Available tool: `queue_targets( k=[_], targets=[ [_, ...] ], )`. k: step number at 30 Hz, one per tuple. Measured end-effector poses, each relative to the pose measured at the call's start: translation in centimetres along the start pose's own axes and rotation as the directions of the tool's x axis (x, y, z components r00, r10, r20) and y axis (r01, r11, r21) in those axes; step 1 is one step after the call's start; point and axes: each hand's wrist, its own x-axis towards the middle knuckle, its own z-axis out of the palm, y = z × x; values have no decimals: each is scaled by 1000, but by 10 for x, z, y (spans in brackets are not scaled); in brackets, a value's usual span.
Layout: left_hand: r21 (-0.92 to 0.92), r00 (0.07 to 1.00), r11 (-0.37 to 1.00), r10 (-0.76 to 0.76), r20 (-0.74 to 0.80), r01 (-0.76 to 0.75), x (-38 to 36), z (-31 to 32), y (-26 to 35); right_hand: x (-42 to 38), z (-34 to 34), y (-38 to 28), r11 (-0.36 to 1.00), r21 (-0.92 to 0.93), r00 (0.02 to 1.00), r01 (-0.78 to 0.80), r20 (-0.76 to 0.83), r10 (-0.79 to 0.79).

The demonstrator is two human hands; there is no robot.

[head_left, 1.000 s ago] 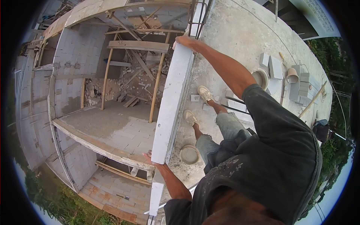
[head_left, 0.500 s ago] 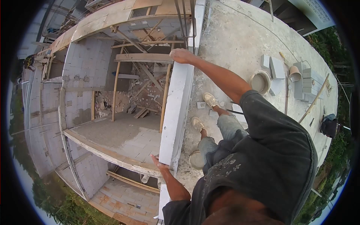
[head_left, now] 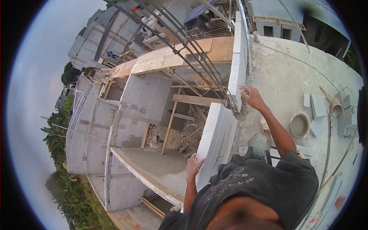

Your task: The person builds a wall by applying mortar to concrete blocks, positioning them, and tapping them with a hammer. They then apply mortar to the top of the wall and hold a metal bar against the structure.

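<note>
Under my left hand (head_left: 194, 167) is the low white block wall (head_left: 214, 134). That hand lies against the wall's outer edge, fingers extended and thumb apart. My right hand (head_left: 251, 96) is raised on the slab side, fingers spread and nothing in them. Its fingertips overlap the inner side of the farther white wall section (head_left: 238, 73), near its near end. Upright steel bars (head_left: 199, 53) stand in the gap between the two wall sections. A wooden board (head_left: 197, 100) spans beyond the wall, just past the near section's far end.
Beyond the wall is a drop to a lower floor (head_left: 168, 165) with rubble and props. On the concrete slab (head_left: 276, 65) stand a round tub of grey mortar (head_left: 300, 125), a tan bucket (head_left: 336, 108) and grey blocks (head_left: 317, 106). A long pole (head_left: 337, 168) lies at right.
The view has swung upward, showing more sky and buildings. My right hand has left the wall's far end and moved over the slab side. My left hand now lies on the wall's outer edge.
</note>
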Motion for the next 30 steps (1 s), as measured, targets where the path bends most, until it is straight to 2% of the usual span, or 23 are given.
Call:
queue_targets(
  k=[2,4,5,6,7,10,12,14,16,17,18,19,20,21,24,27,30],
  targets=[
    [79,997,994,-70,-27,71,6,9,10,52,-26,-15,990,100,994,96,-64,-90],
    [168,988,974,-152,-29,155,9,19,20,98,-53,-32,981,119,987,155,-56,-149],
    [75,993,990,-116,-21,118,15,24,10,108,-60,-27,980,108,986,168,-5,-168],
    [57,991,990,-130,-5,130,29,38,-20,139,-73,-31,972,89,975,219,6,-221],
    [135,993,987,-101,56,93,49,56,-56,166,-83,-37,958,109,964,265,8,-267],
    [73,977,976,-208,44,204,53,56,-38,184,-100,-54,939,216,942,267,146,-302],
    [65,959,962,-271,83,266,53,68,-32,205,-102,-64,905,240,903,350,170,-394],
    [113,891,895,-443,96,432,60,71,-24,204,-107,-80,894,253,878,370,219,-426],
    [204,877,873,-469,101,443,71,70,-26,213,-106,-108,893,288,861,346,281,-424],
    [123,868,877,-479,131,465,69,63,-18,213,-102,-121,873,274,837,404,274,-473],
    [143,887,888,-452,94,437,65,54,1,216,-94,-128,832,239,797,501,246,-551],
    [111,908,915,-400,125,388,70,54,-11,220,-83,-134,800,276,768,532,239,-594],
    [143,933,932,-348,88,334,70,52,-4,216,-87,-152,822,278,747,496,347,-568],
    [132,943,943,-320,91,307,75,53,-5,217,-76,-157,818,315,732,482,368,-573],
    [112,957,953,-286,45,280,80,62,6,204,-55,-152,793,123,756,597,242,-608],
    [250,941,909,-335,-40,335,71,57,58,203,-30,-111,942,233,871,242,376,-316],
    [316,948,895,-317,-43,314,70,58,60,173,-5,-36,954,269,935,133,286,-210]
  ],
)
